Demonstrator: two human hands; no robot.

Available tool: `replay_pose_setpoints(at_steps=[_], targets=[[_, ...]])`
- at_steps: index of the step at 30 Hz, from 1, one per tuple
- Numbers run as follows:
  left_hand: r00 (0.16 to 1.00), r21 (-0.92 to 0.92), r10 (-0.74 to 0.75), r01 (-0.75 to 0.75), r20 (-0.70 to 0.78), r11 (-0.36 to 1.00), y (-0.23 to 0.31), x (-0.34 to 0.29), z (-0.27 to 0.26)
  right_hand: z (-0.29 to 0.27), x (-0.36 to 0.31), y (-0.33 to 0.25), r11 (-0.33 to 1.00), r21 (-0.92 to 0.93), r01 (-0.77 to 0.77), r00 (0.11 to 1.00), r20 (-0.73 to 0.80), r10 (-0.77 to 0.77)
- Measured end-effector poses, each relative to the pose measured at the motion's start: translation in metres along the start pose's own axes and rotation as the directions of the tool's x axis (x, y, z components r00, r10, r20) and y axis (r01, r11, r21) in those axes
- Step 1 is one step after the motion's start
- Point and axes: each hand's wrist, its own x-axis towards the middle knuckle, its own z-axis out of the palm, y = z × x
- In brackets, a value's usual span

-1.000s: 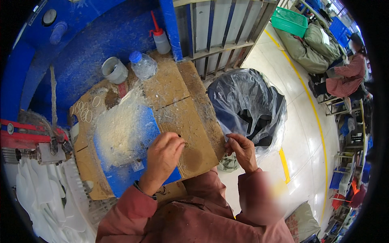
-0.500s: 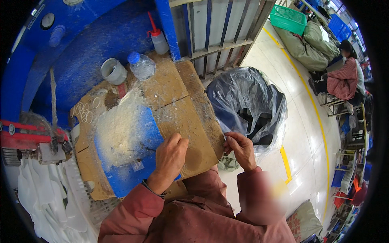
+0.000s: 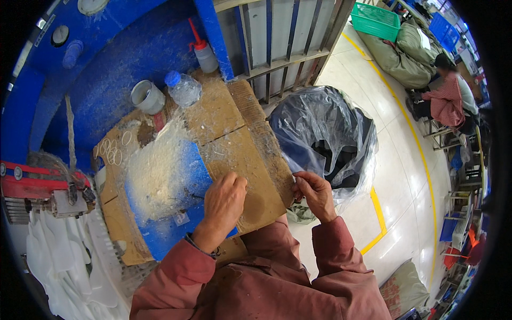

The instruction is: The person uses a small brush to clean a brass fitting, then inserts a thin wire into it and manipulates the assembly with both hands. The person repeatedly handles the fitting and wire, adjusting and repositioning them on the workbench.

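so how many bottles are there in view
2: a blue-capped clear bottle just right of the grey cup, and a red-spouted squeeze bottle farther back, to the right. More may be hidden in the background.

Left grip (image 3: 224, 202): fingertips hidden. Top gauge (image 3: 92, 6) cropped.

From the left of two cameras on my head, I look steeply down over my chest (image 3: 256, 293) at my fingers (image 3: 235, 182) and the cardboard-covered table (image 3: 253, 170), all near; my sleeves (image 3: 178, 272) enter from below; the wide fisheye also reaches the floor (image 3: 397, 176) and a distant seated co-worker (image 3: 448, 101) at right.
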Motion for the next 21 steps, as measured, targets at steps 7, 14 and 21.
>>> replay_pose_setpoints(at_steps=[7, 14, 21], targets=[[0.973, -0.130, 0.064, -0.095, -0.223, 0.987, 0.004, -0.019, -0.015, 0.017, -0.032, -0.028, 0.993, 0.010, 0.114, 0.991, 0.076, -0.114], [0.927, -0.192, 0.139, -0.216, -0.349, 0.957, 0.008, -0.062, -0.041, 0.085, -0.058, -0.034, 0.980, -0.005, -0.199, 0.929, 0.318, 0.190], [0.891, -0.157, 0.250, -0.328, -0.379, 0.931, 0.007, -0.078, -0.047, 0.109, -0.074, -0.045, 0.817, 0.411, -0.405, 0.853, 0.491, 0.175]])
